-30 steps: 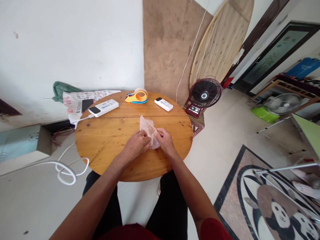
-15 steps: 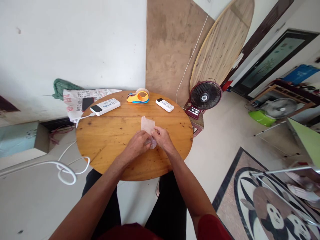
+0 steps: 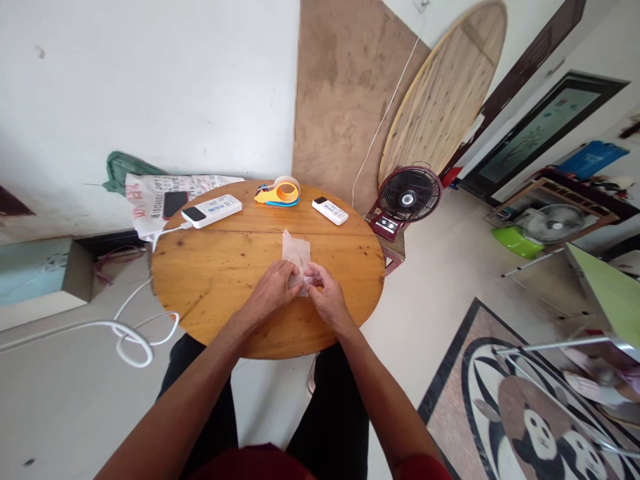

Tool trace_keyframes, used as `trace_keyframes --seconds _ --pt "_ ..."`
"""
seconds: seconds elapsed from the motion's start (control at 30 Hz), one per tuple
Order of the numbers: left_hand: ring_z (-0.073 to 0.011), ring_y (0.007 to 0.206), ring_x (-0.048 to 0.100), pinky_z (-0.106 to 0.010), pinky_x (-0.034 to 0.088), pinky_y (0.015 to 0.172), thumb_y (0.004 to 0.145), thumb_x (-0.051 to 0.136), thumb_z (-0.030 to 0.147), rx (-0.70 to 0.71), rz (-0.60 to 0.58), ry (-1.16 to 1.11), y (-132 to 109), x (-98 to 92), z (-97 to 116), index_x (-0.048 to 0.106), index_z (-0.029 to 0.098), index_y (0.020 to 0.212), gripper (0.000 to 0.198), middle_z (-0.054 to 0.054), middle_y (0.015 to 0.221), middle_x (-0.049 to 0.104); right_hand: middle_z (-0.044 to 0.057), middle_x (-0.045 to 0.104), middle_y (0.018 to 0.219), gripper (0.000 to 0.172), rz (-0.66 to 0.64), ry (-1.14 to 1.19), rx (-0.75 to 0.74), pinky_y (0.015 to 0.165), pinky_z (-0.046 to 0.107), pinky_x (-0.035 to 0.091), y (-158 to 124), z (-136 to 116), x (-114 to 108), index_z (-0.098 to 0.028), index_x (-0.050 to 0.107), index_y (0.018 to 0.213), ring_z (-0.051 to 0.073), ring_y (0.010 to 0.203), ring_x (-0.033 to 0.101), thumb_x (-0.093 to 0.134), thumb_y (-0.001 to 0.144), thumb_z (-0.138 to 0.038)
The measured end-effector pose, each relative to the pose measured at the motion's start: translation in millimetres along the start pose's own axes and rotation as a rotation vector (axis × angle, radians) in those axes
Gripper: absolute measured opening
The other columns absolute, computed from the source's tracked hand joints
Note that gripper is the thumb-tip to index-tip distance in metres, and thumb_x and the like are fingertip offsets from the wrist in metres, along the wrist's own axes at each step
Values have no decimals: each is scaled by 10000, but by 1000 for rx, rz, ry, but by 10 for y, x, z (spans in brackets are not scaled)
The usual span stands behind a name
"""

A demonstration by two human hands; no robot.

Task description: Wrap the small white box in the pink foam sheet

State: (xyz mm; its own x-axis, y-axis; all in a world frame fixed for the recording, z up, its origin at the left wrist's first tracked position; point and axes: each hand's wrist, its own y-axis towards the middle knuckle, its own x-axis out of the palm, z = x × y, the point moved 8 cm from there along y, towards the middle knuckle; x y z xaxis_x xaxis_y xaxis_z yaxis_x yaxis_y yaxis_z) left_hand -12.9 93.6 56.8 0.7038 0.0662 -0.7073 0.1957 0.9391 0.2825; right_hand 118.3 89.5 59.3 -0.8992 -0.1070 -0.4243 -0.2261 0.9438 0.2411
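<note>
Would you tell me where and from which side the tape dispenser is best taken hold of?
Likely grip the tape dispenser across its yellow body, left of the tape roll, coming from above and the near side: it lies flat at the far edge of the round table, with the body narrower than the roll.

Both forearms ran forward and converged toward centre, bare past the elbows. Left hand [image 3: 273,288] was palm-down, knuckles up, fingers curled inward into a pinch. Right hand [image 3: 326,293] sat just beside it, wrist angled slightly inward, thumb and forefinger pinched. Fingertips of the two hands met or nearly met; couldn't tell which.
</note>
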Motion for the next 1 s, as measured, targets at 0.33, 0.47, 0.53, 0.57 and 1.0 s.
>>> trace_keyframes --seconds 0.33,0.47,0.53,0.57,1.0 --pt "-222 958 588 -351 474 852 750 563 229 -24 -7 -24 34 36 -47 534 217 1019 271 -54 991 635 29 699 948 357 141 -59 -2 864 271 509 56 -71 34 -200 579 1160 153 880 656 465 822 -191" --pt "-232 980 583 -376 466 888 743 544 223 -19 -22 -83 39 9 -11 552 192 1077 336 -68 1000 648 32 708 1009 391 108 -205 -6 940 312 471 1 -171 133 -225 559 1217 174 966 643 426 855 -163" --pt "-226 976 587 -381 465 900 728 537 215 -24 -10 -150 26 -17 -7 542 178 1135 408 -72 1013 650 42 700 1095 459 75 -298 -5 995 356 437 -68 -237 163 -233 501 1310 196 1052 617 406 868 -153" --pt "-219 964 591 -376 469 896 718 538 214 -33 -4 -193 17 -24 -14 528 171 1168 452 -69 1016 649 52 683 1154 503 60 -323 -9 1018 375 422 -110 -272 172 -228 451 1364 205 1101 597 397 870 -148" --pt "-208 925 559 -369 467 848 777 549 341 -179 35 -238 -9 27 -54 586 180 1102 365 -61 996 628 143 409 1479 677 -82 -17 82 1041 376 448 -212 -176 114 -212 180 1508 207 1223 565 448 886 -219"
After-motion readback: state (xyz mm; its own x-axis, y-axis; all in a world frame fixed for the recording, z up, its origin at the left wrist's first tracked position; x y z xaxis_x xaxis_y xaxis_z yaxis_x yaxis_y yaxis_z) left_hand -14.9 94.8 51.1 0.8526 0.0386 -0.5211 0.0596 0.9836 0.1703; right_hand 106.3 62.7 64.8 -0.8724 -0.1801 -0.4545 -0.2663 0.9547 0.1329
